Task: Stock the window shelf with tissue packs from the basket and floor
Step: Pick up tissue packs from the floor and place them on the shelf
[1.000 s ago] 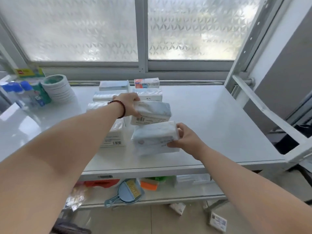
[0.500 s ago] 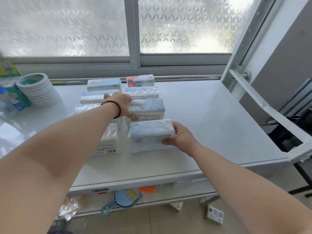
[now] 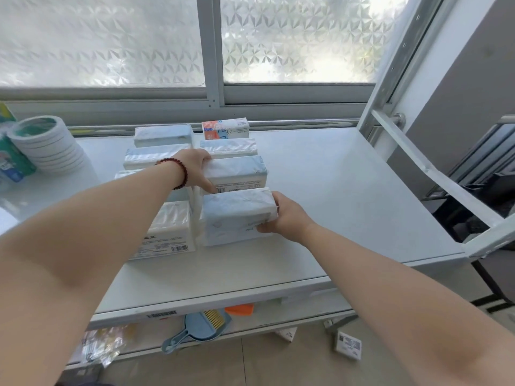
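Observation:
Several white and pale blue tissue packs stand in two rows on the white window shelf (image 3: 348,196). My left hand (image 3: 196,169), with a dark red bead bracelet on the wrist, grips the left end of a tissue pack (image 3: 239,172) in the right row. My right hand (image 3: 287,217) holds the right end of the front tissue pack (image 3: 237,215), which rests on the shelf just in front of the other. A barcoded pack (image 3: 170,232) stands at the front left, partly hidden by my left arm. A red and blue pack (image 3: 225,128) sits by the window.
A stack of white tape rolls (image 3: 47,143) and green bottles (image 3: 11,162) stand at the shelf's left. On the lower shelf lie a blue dustpan with brush (image 3: 199,327) and an orange item (image 3: 239,309). A small pack (image 3: 348,345) lies on the floor. A white frame bar (image 3: 434,174) slants at the right.
Both hands have settled their packs down into the right row and pressed them closer together. The camera view has shifted slightly right and nearer.

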